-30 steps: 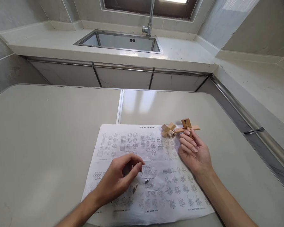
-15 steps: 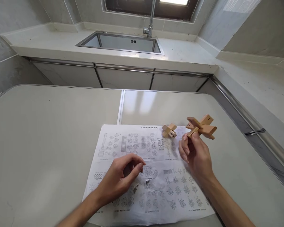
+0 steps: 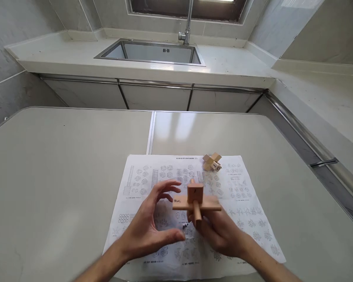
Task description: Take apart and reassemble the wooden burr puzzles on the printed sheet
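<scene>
A wooden interlocking puzzle (image 3: 196, 200) of crossed flat pieces is held above the paper by my right hand (image 3: 220, 231). Dark pen marks show on its front pieces. The fingers grip it from below and behind, partly hidden by the wood. My left hand (image 3: 153, 221) hovers just left of the puzzle, thumb and fingers spread in a wide C, apart from the wood. Underneath lies a white instruction sheet (image 3: 253, 250) printed with small diagrams, with a torn spot near its middle. A second, smaller wooden puzzle (image 3: 212, 161) with numbers on it rests at the sheet's top edge.
The sheet lies on a pale table (image 3: 61, 176) with a metal seam (image 3: 151, 133) running away from me. Beyond its far edge are cabinets and a counter (image 3: 229, 68) with a steel sink (image 3: 153, 51) and a tap (image 3: 186, 35). Another counter runs along the right.
My right hand has brought the puzzle left and nearer, from the right side to the sheet's middle, and turned it. My left hand has spread from a loose curl.
</scene>
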Tool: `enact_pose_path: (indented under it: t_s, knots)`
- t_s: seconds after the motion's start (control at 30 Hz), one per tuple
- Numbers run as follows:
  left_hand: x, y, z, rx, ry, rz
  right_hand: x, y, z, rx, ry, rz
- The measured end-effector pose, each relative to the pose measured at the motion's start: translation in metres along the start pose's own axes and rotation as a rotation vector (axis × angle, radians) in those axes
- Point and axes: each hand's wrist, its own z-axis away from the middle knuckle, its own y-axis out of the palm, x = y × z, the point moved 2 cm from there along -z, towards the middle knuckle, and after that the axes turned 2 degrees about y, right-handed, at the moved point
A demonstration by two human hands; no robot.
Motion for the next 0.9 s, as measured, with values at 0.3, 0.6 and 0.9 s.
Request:
enact_pose_path:
  t_s: [0.3, 0.6, 0.9]
  knots:
    - [0.004, 0.009, 0.005, 0.128, -0.011, 0.212, -0.002, 0.017, 0.001, 0.158, -0.112, 0.172]
    - [0.003, 0.012, 0.003, 0.087, 0.05, 0.144, -0.007, 0.017, 0.004, 0.154, -0.103, 0.218]
    - [0.003, 0.009, 0.005, 0.0, 0.081, 0.104, -0.004, 0.011, 0.003, 0.14, 0.086, 0.12]
